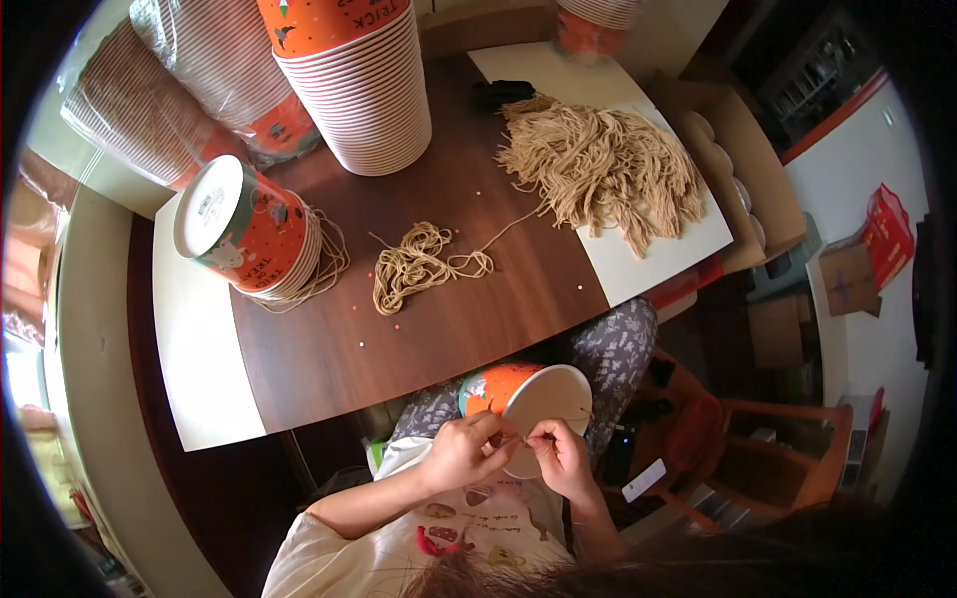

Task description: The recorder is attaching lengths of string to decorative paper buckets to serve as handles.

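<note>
An orange paper bucket (508, 383) with a green patch and a white inside lies tilted on my lap, its mouth toward me. At its near rim my left hand (467, 450) and my right hand (561, 458) meet, thumbs and forefingers pinched closely together. What they pinch is too small to make out. A short end of tan cord (586, 412) sticks out at the bucket's right rim. On the brown table beyond, a loose tangle of tan cord (424, 264) lies, one strand running toward a big heap of cut cords (603, 164).
Upside-down stacked buckets (254, 224) with cords around them stand at the table's left. Behind are a tall stack (359, 100) and plastic-wrapped stacks (214, 70). A black object (501, 94) touches the cord heap. To the right are a cardboard box (743, 159) and a wooden chair (773, 448).
</note>
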`<state>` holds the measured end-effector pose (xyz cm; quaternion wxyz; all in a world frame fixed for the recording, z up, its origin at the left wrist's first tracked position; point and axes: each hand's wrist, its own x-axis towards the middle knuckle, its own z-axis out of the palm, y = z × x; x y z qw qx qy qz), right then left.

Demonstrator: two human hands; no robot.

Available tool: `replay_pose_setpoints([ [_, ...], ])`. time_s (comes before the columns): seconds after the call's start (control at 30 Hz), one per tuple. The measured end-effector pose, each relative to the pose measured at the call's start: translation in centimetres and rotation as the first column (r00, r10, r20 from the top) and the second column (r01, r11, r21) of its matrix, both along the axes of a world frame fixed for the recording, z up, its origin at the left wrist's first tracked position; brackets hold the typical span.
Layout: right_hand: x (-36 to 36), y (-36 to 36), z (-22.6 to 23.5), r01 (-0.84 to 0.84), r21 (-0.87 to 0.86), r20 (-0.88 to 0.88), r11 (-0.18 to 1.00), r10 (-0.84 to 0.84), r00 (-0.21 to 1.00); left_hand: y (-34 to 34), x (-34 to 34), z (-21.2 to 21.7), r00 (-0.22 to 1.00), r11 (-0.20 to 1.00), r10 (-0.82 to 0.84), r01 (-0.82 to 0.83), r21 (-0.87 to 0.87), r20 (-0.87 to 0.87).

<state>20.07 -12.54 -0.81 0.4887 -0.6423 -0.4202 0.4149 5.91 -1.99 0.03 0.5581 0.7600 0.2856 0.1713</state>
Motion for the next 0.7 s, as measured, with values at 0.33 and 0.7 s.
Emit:
replay_pose_setpoints([
  [0.33,0.09,0.17,0.04,-0.007,0.015,0.016,1.0,0.006,1.0,0.4,0.3,0.05,0.999,0.993,-0.038,0.038,0.116,-0.002],
  [0.7,0.15,0.34,0.33,0.007,0.045,0.01,0.999,-0.007,1.0,0.39,0.53,0.17,1.0,0.98,0.005,-0.005,0.197,0.001],
])
